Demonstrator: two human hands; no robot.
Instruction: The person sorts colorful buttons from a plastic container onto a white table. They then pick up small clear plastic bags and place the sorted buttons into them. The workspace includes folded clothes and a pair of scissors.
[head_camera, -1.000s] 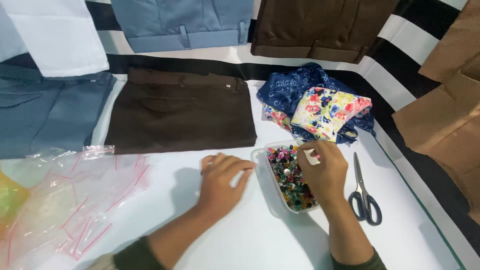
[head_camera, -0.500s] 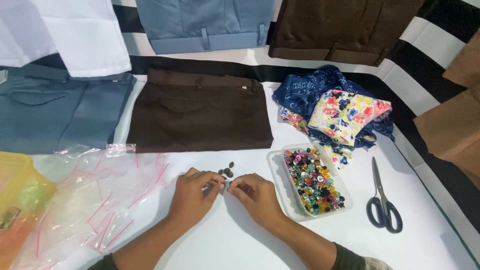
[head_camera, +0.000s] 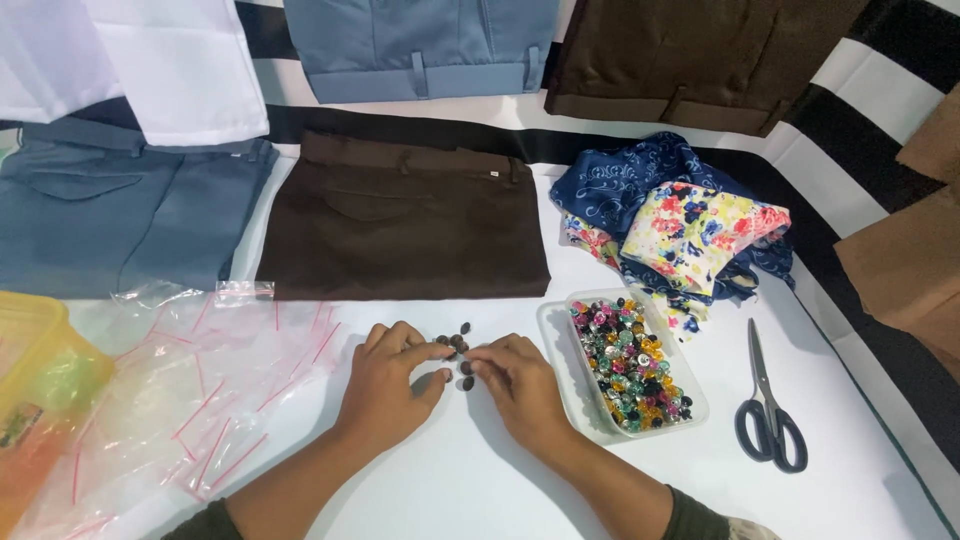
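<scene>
Two hands (head_camera: 455, 385) touching dark buttons (head_camera: 458, 350), button tray (head_camera: 555, 345) beside

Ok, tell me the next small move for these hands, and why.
Probably gather the dark buttons into one tight heap: they lie loose on the white table between the left hand and right hand, whose fingertips already touch them.

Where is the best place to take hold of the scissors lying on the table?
Probably the dark blue handle loops of the scissors, coming from the near side: they lie flat, loops toward the person, closed blades pointing away, with bare white table around them.
</scene>
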